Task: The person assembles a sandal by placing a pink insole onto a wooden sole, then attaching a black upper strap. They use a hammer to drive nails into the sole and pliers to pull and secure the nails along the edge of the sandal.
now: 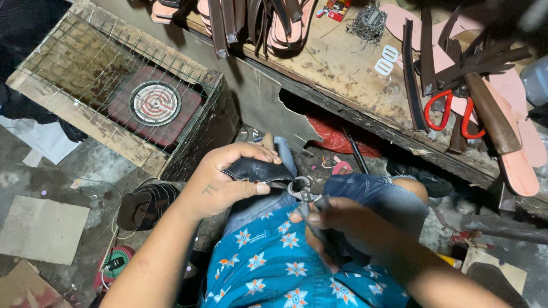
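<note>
one pair of red-handled scissors (455, 111), two white buckles (387, 60), one round heater coil (155, 103).

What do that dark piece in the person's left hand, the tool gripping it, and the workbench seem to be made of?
The dark piece looks like leather or rubbery sheet: black, faintly glossy, curling in the left hand. The pincers in the right hand look like bare steel, grey and shiny at the jaws. The workbench appears to be raw wood, worn and stained.

Left hand (225, 185) gripping black curved leather piece (258, 170); right hand (337, 225) clamping metal pliers (305, 195) on its edge, above lap.
</note>
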